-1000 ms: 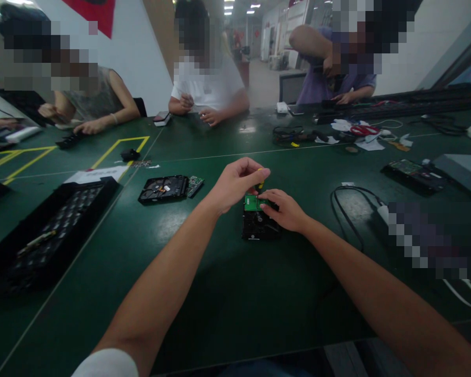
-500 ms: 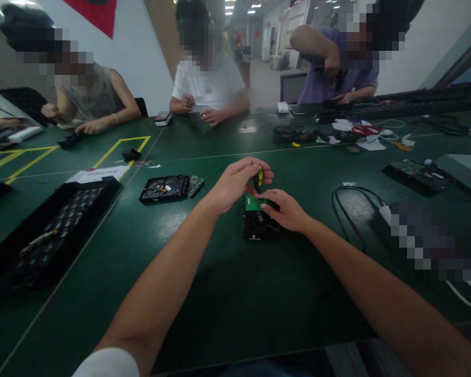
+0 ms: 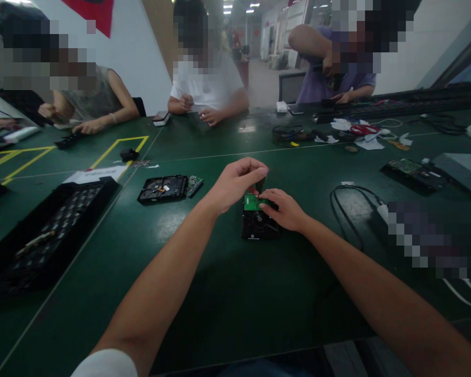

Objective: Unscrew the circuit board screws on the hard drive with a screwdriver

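A black hard drive (image 3: pixel 257 226) lies on the green table (image 3: pixel 235 293) in front of me, its green circuit board (image 3: pixel 251 202) facing up at the far end. My left hand (image 3: pixel 235 183) is closed round the dark handle of a small screwdriver (image 3: pixel 260 183), held upright over the board. My right hand (image 3: pixel 284 209) rests on the drive's right side, fingers pressed on the board's edge, holding the drive down.
A second hard drive (image 3: pixel 163 188) with a loose board lies to the left, beside a black tray (image 3: pixel 43 230). A black cable (image 3: pixel 349 209) and another drive (image 3: pixel 412 174) lie to the right. Three people sit at the far side, with scissors (image 3: pixel 363 130) and paper scraps.
My left hand has turned the screwdriver handle between its fingers; its yellow mark showed half a second ago and is now hidden. The drive and my right hand have stayed put.
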`<state>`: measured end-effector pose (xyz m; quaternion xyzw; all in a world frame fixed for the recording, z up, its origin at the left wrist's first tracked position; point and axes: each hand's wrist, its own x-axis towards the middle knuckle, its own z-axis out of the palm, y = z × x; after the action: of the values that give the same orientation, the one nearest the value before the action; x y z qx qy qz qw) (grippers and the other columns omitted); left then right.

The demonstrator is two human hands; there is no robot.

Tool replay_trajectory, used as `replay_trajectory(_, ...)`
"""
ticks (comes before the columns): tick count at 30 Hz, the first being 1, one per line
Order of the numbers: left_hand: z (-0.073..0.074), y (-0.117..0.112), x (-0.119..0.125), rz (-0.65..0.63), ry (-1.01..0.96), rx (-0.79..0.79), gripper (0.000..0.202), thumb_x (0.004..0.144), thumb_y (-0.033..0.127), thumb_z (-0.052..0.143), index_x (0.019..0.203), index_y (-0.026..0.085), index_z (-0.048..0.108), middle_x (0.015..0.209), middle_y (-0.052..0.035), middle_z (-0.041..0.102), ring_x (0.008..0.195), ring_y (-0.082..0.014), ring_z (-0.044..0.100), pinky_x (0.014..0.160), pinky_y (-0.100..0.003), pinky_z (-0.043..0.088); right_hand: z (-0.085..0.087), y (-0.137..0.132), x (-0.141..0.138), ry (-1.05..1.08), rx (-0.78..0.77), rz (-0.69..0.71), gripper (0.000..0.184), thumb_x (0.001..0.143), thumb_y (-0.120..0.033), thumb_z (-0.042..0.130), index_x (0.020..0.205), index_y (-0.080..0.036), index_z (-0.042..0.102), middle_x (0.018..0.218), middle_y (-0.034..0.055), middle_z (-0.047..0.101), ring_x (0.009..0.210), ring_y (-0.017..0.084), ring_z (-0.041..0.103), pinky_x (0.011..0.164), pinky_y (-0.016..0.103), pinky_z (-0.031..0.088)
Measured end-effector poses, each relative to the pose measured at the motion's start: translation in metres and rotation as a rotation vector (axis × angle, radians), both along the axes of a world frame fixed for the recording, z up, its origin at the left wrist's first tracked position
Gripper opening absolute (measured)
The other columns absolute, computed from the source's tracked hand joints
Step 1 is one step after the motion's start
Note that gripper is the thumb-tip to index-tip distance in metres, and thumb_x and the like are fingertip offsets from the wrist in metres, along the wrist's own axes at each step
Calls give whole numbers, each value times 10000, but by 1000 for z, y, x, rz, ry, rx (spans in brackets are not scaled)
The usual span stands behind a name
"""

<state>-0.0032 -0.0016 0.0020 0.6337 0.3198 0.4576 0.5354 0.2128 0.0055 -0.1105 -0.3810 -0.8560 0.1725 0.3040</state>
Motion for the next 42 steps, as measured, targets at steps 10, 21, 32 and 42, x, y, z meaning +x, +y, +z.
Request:
replay_trajectory(10, 1, 0, 0, -44, -41, -56, 182, 980, 313, 627, 1070, 175, 703, 996, -76, 728, 914, -172, 704, 634, -216, 566, 2, -1, 0, 5, 0, 8, 327, 1029, -383, 598, 1313, -248, 690, 1298, 116, 690, 1238, 302, 621, 1084, 518, 497)
replay_trajectory(21, -1, 0, 1, 18, 15, 60, 137, 930, 295, 718, 986, 176, 678, 846, -5, 618, 734, -106, 595, 602, -191, 552, 2, -1, 0, -1, -14, 2, 322, 1035, -391, 592, 1315, -260, 685, 1325, 112, 682, 1255, 298, 617, 1094, 531, 493)
replay_trajectory(32, 1, -2, 5, -44, -96, -90, 201, 1007, 351, 579, 987, 170, 664, 987, -84, 702, 938, -184, 692, 677, -257, 593, 4, -3, -1, 13, -31, -10, 343, 1025, -379, 606, 1346, -286, 683, 1307, 106, 684, 1255, 302, 618, 1087, 530, 503)
replay_trajectory(42, -3, 1, 3, 63, -25, 16, 151, 949, 337, 673, 993, 192, 683, 841, -15, 624, 764, -130, 621, 590, -208, 567, 5, -2, -2, 6, -8, 8, 314, 1026, -368, 606, 1312, -277, 698, 1301, 100, 703, 1263, 295, 620, 1115, 532, 477)
